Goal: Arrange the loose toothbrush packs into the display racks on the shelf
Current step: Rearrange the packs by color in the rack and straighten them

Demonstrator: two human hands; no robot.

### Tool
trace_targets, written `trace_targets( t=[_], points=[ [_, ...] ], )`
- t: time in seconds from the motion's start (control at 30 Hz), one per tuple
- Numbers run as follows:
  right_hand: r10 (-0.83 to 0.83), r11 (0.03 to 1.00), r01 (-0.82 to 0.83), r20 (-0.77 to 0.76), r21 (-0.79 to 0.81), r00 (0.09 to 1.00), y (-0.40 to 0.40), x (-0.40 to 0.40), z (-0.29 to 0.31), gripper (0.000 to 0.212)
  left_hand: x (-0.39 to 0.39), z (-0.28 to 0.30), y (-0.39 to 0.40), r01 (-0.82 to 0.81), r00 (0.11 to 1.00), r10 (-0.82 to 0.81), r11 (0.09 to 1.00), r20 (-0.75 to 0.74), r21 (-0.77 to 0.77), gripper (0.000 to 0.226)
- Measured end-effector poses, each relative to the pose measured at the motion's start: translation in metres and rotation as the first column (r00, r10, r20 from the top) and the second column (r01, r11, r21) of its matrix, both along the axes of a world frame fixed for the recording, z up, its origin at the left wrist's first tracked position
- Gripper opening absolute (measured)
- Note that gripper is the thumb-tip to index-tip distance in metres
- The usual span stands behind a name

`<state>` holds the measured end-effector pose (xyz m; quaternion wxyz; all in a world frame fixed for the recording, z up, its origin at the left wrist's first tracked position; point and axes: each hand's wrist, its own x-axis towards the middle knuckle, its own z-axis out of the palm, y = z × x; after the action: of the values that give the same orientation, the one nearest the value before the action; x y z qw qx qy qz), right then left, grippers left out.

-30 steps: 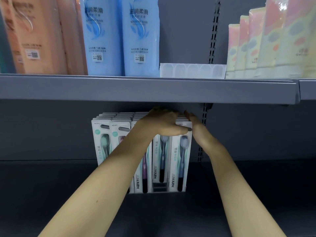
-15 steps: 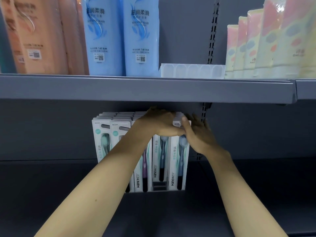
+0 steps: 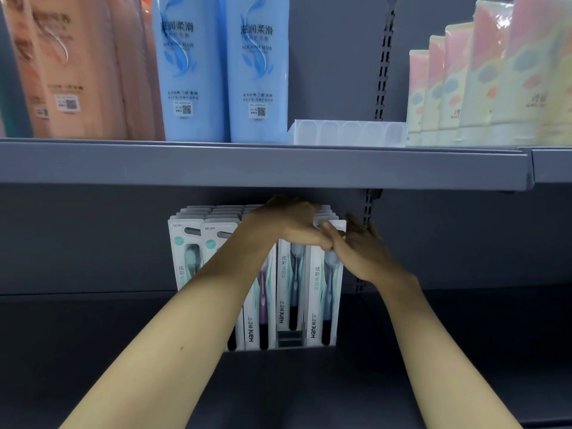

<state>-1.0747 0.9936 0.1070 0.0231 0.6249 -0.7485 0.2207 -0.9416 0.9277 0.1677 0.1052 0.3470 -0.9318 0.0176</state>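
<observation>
A grey metal upper shelf (image 3: 263, 165) crosses the view, with a dark slotted upright (image 3: 383, 57) running up the grey back panel behind it. On it stand peach-coloured bottles (image 3: 80, 66) at the left, two tall light-blue shampoo bottles (image 3: 223, 66) beside them, a low clear plastic tray (image 3: 348, 133) in the middle and a row of pastel pink-and-yellow tubes (image 3: 483, 88) at the right. Below lies the dark grey lower shelf (image 3: 93, 351).

At the back of the lower shelf the white card toothbrush packs (image 3: 323, 292) stand upright in rows, several deep, in a low grey display rack (image 3: 289, 342).

The left hand (image 3: 289, 222) lies over the tops of the middle rows, its fingers curled down over the pack tops. The right hand (image 3: 360, 250) is at the right-hand end of the packs, its fingers (image 3: 362, 226) held straight and close together along the side of the outer row, its thumb laid on the front pack's face beside the left hand.

A second ago the right hand stood edge-on against the outer row; it has since turned so that its back faces the camera, and it sits a little lower. The left hand has stayed on the pack tops.
</observation>
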Motion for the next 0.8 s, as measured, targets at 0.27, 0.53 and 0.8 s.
trace_targets(
  t=[0.27, 0.53, 0.8],
  points=[
    [-0.009, 0.998, 0.012, 0.038, -0.057, 0.999, 0.006, -0.003, 0.006, 0.070, 0.006, 0.000, -0.006, 0.018, 1.000, -0.018, 1.000, -0.007, 0.003, 0.083],
    [0.045, 0.994, -0.054, -0.092, -0.100, 0.995, -0.004, 0.009, 0.038, 0.045, 0.034, 0.001, -0.015, -0.043, 0.999, 0.043, 0.997, 0.009, -0.061, 0.103],
    [-0.064, 0.997, 0.059, 0.136, 0.044, 0.989, -0.018, 0.019, 0.048, 0.037, 0.039, -0.008, -0.017, -0.079, 0.997, 0.080, 0.995, 0.015, -0.067, 0.093]
  ],
)
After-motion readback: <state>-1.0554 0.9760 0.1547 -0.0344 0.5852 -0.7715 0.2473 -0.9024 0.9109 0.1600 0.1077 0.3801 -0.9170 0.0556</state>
